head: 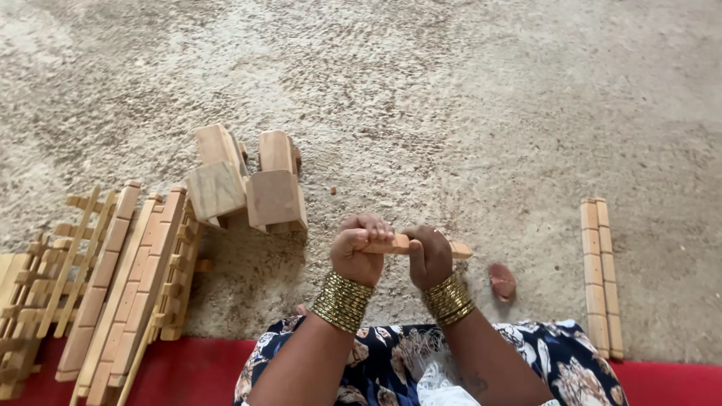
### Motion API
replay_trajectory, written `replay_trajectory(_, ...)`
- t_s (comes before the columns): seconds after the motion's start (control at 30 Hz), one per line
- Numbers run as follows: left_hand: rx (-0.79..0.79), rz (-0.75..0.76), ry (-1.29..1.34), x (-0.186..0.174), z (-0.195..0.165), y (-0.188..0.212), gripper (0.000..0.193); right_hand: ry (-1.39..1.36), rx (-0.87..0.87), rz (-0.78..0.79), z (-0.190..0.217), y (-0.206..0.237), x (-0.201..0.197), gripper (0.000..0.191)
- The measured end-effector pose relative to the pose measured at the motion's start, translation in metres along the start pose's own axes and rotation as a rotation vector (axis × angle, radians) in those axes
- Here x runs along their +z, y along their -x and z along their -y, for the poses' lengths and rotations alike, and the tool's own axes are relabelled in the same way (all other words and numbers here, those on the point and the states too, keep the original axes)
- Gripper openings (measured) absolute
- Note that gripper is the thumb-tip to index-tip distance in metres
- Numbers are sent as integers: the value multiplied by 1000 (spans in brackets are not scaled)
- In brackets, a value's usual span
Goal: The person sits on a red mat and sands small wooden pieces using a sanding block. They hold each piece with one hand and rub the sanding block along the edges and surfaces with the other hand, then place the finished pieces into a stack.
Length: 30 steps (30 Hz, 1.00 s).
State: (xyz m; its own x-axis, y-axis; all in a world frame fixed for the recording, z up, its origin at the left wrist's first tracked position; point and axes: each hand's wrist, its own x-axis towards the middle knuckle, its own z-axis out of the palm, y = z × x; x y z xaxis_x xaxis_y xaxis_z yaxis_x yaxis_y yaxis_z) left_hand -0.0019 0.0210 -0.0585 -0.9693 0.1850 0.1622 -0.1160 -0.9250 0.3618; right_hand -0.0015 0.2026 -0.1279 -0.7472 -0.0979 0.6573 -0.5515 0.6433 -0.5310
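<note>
Both hands meet over the floor (466,113): left hand (356,254) and right hand (430,256) have their fingers wrapped tight around a short wooden stick (460,249), held level above the lap. Best to keep both grips firm and wrists steady. Wooden blocks (247,184) stand nearby.

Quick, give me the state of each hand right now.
Left hand: closed around one end of a short wooden stick.
Right hand: closed on the same wooden stick, whose far end pokes out past it.
</note>
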Motion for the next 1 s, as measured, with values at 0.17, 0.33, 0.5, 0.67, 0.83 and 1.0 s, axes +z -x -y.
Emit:
replay_trajectory(0.17, 160, 62, 161, 7, -21, -9, 16, 182, 150, 153, -9, -8, -52, 55)
replay_trajectory(0.33, 109, 25, 208, 13, -36, -4, 18, 251, 244, 399, 4, 3, -131, 45)
replay_trajectory(0.5, 107, -59, 267, 7, -43, 1, 27, 339, 284, 516, 42, 18, -158, 39)
replay_trajectory(0.67, 11, -232, -39, -3, -22, 14, 32, 324, 348, 460, 60, 10, -138, 43)
replay_trajectory(0.83, -325, -131, -393, -3, 34, 42, 37, 113, 510, 442, 61, 5, -109, 43)
replay_trajectory(1.0, -433, -135, -641, 14, 88, 38, 58, -87, 618, 164, 59, 3, -96, 46)
